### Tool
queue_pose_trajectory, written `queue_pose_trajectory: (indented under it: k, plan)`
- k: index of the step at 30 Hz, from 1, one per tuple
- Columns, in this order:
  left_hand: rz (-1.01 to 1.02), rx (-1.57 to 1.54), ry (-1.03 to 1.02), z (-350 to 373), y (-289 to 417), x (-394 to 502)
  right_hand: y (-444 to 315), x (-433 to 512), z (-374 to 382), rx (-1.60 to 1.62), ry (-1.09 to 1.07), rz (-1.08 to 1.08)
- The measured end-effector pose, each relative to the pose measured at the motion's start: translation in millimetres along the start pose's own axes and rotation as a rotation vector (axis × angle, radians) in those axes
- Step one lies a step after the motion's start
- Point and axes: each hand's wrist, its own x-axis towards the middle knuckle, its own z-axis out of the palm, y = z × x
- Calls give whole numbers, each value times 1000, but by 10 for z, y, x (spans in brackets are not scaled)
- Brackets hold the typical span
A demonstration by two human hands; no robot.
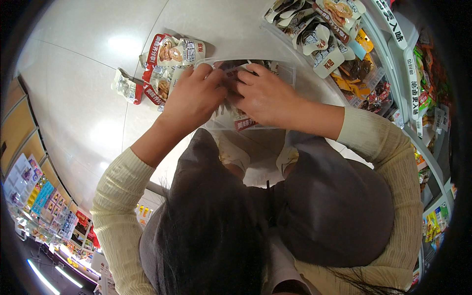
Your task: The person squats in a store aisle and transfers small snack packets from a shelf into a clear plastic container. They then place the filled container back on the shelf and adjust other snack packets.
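Observation:
Both hands are over a clear plastic bin (290,79) on the floor, between and beyond my knees. My left hand (197,94) reaches over the bin's left side with fingers curled inward. My right hand (266,96) comes in from the right, its fingers bent towards the left ones. Snack pouches lie in the bin; the red-brown edge of one pouch (245,123) shows below my right hand. Blur and the hands themselves hide the fingertips, so what they grip is unclear. Left of the bin, white and red snack pouches (177,51) lie on the tiles, partly behind my left hand.
A smaller pouch (127,86) lies on the floor farther left. At the right, a curved display shelf (396,84) holds packed snacks, with upright pouches (320,38) in a bin at its near end. Wooden cabinet panels (20,121) and hanging goods stand far left.

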Motion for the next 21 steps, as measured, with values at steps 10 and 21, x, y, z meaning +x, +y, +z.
queue_pose_trajectory:
  k: [10,21]
  plan:
    - [-465,-631,539,-303,185,-471,-14,-3,-44,-15,50,20]
    - [-802,-722,386,313,490,-349,-5,28,-222,266,-117,173]
